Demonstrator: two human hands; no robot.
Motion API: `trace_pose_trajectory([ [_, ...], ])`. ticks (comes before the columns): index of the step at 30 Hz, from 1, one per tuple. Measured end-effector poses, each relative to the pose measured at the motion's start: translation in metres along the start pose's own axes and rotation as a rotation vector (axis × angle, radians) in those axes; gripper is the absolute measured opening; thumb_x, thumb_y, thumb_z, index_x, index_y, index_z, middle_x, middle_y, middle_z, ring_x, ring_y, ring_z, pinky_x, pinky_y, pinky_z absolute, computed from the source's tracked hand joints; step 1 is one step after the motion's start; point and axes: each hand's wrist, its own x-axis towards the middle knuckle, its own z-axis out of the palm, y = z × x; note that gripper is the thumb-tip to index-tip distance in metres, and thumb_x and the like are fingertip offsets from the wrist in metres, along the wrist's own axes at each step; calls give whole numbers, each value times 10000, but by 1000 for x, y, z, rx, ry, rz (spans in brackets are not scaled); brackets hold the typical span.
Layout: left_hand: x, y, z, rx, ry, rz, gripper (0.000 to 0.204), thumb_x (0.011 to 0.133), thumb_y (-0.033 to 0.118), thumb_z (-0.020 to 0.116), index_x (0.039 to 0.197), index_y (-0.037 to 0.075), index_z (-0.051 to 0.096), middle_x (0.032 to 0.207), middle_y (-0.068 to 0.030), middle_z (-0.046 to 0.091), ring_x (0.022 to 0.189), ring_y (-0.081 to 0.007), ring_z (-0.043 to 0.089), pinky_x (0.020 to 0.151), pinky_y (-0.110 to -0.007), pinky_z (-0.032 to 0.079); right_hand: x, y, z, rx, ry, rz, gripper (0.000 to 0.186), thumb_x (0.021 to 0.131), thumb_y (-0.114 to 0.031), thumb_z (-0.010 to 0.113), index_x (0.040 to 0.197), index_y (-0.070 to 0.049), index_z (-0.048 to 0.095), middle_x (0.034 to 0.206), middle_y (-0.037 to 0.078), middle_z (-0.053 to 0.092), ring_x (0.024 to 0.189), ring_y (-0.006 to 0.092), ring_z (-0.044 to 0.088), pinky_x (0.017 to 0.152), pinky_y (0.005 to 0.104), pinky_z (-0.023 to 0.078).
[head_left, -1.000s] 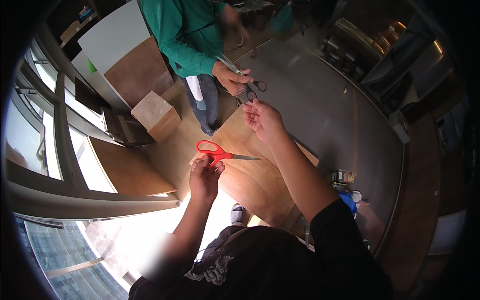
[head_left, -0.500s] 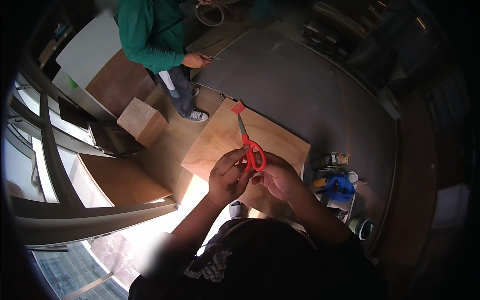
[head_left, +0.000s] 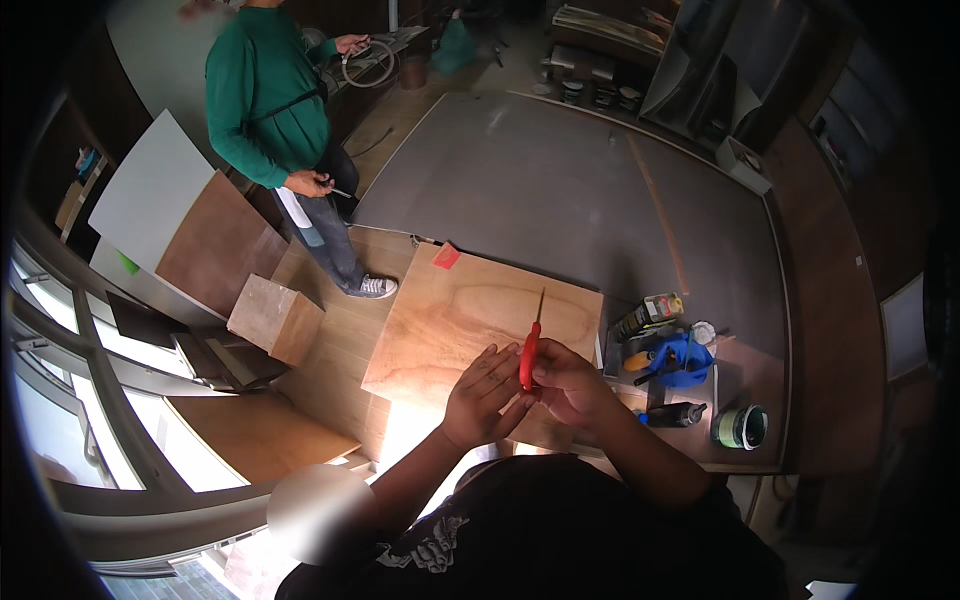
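Red-handled scissors [head_left: 530,358] stand nearly edge-on above a plywood board, their thin blades pointing away from me. My right hand [head_left: 574,388] holds them by the handles, with its thumb and fingers closed round the right side. On the other side is my left hand [head_left: 480,408], its fingers stretched out and its tips close against the handles; whether they touch is hard to tell. Beneath both hands lies the pale plywood board [head_left: 440,325]. A small red piece [head_left: 446,256] rests at its far left corner.
A large dark table [head_left: 530,170] extends beyond the board. On the right are a blue container [head_left: 686,360], a dark bottle [head_left: 676,414], a tin [head_left: 648,315] and an open pot [head_left: 740,427]. A person in green [head_left: 262,90] stands far left, near a wooden box [head_left: 275,318].
The scissors have turned from showing both handle loops to nearly edge-on. My left fingers have straightened out. The view has shifted, showing more of the far table and the other person.
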Motion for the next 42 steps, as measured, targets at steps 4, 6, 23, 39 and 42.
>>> trace_pose_trajectory([
  [4,-18,5,20,-276,-8,-206,236,800,121,678,986,-19,641,1144,-191,623,1044,-322,612,940,-402,462,-14,9,-23,-182,239,-33,145,904,-33,523,1045,-41,555,927,59,589,820,164,591,713,296,486],
  [6,-30,4,45,-496,39,-385,177,838,98,652,971,-18,644,1098,-197,644,1009,-303,630,891,-360,482,-28,12,-50,-105,308,-78,112,906,-40,525,1013,-38,560,872,63,590,753,157,590,658,280,475],
  [23,-439,-168,28,214,-915,-1183,428,826,400,579,897,-10,684,787,-151,683,797,-261,663,771,-380,497,-250,6,-318,-268,1334,32,303,837,-27,460,1113,-62,579,711,76,579,467,126,485,398,258,362],
  [39,-311,90,95,106,-701,-1908,348,872,313,541,942,-1,673,872,-116,691,819,-207,651,787,-348,509,-250,-63,-676,-341,1062,104,146,854,-232,581,805,-95,600,647,44,595,491,115,505,458,259,390],
  [42,-285,116,93,174,-737,-1952,352,877,322,542,937,1,674,870,-113,691,815,-204,651,782,-346,509,-230,-28,-735,-363,1048,103,155,858,-234,574,806,-91,600,630,48,589,486,121,509,458,260,393],
])
